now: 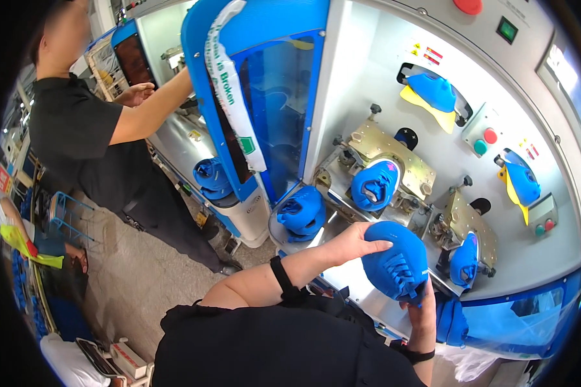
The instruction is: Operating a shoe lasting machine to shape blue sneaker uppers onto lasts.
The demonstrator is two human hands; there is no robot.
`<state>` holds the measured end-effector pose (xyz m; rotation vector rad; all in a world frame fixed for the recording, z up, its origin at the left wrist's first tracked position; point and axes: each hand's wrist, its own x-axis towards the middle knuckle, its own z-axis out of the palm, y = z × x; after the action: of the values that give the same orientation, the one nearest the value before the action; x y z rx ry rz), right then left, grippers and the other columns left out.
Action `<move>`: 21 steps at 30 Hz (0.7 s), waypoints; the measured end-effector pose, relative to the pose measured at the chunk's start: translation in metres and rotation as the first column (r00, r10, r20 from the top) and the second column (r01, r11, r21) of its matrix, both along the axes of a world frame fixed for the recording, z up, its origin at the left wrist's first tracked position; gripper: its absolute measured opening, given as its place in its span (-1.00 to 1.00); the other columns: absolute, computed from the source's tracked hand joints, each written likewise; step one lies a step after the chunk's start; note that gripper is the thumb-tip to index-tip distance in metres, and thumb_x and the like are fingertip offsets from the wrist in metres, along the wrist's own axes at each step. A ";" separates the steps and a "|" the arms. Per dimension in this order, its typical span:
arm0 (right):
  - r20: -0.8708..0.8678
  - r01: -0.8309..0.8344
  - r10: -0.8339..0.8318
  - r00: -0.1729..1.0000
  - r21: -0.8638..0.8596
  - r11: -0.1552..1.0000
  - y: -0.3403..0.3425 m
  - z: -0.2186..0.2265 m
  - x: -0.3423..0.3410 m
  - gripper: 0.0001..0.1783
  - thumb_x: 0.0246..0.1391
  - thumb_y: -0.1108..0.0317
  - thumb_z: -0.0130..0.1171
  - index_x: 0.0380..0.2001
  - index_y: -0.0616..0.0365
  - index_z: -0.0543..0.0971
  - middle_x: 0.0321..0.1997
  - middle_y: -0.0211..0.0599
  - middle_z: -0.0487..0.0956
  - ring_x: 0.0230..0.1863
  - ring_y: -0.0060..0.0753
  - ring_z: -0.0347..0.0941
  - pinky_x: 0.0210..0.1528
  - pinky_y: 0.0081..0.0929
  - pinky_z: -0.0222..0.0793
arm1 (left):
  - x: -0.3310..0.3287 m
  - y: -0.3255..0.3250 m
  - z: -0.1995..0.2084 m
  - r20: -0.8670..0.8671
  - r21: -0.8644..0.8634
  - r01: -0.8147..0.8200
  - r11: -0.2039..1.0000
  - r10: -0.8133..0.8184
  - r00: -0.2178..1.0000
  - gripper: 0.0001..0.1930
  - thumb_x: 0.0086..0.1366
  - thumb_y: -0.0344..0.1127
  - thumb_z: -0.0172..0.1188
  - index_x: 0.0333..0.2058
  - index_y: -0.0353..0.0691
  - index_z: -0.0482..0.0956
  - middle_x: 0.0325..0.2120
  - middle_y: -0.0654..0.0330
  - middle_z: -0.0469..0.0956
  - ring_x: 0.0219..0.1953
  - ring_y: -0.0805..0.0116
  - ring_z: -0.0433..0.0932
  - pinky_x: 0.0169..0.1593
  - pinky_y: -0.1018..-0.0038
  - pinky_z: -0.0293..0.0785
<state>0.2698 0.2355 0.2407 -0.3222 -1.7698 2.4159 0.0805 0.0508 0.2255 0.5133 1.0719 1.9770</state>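
I hold a blue laced shoe upper [399, 261] between both hands in front of the machine. My left hand [360, 245] closes on its rounded end, thumb laid across the top and the other fingers out of sight behind. At the opposite end, beside the opening, my right hand [421, 313] grips the edge, with its fingers partly covered. Just beyond, another blue shoe upper [372, 187] sits on the left station of the machine. A similar upper [463, 261] is on the right station. More blue uppers [301, 213] rest in a tray by my left forearm.
Blue-and-yellow shaped pads [432, 97] jut from the machine's back wall, near red and green buttons [490, 135]. A blue door [274, 109] stands at the left. Beyond it, a person in black [90, 135] works at another machine. Blue uppers [452, 322] hang near my right hand.
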 end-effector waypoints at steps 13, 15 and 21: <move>0.155 0.123 -0.134 0.979 0.082 0.989 -0.031 -0.009 -0.022 -0.58 0.10 0.34 0.10 0.03 0.21 0.37 -0.35 -0.26 0.50 -0.61 -0.43 0.42 -0.72 -0.55 0.30 | 0.021 -0.039 0.043 -0.185 0.365 0.143 0.920 -0.079 0.980 -0.36 0.36 -0.41 0.03 0.37 -0.18 0.04 0.38 0.15 0.03 0.41 0.27 0.00 0.41 0.27 -0.04; 0.216 0.145 -0.152 0.964 0.051 0.988 -0.034 -0.004 -0.018 -0.60 0.10 0.35 0.09 0.01 0.23 0.39 -0.36 -0.24 0.50 -0.61 -0.42 0.42 -0.71 -0.53 0.31 | 0.025 -0.040 0.043 -0.111 0.403 0.160 0.901 -0.126 0.986 -0.35 0.33 -0.42 0.08 0.36 -0.19 0.06 0.35 0.12 0.09 0.39 0.23 0.06 0.39 0.23 0.03; 0.169 0.016 -0.062 0.984 0.259 0.966 -0.046 -0.036 -0.041 -0.52 0.11 0.07 0.24 -0.05 0.15 0.43 -0.35 -0.27 0.51 -0.46 -0.44 0.48 -0.49 -0.45 0.38 | 0.024 -0.035 -0.001 0.307 -0.056 -0.194 0.979 0.201 0.930 -0.61 0.27 -0.50 0.17 0.08 -0.31 0.42 -0.02 0.09 0.53 0.02 0.22 0.52 0.12 0.22 0.45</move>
<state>0.2293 0.1893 0.2049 -0.5484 -2.0998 2.1548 0.1048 0.0162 0.2242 0.0728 0.9754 2.1286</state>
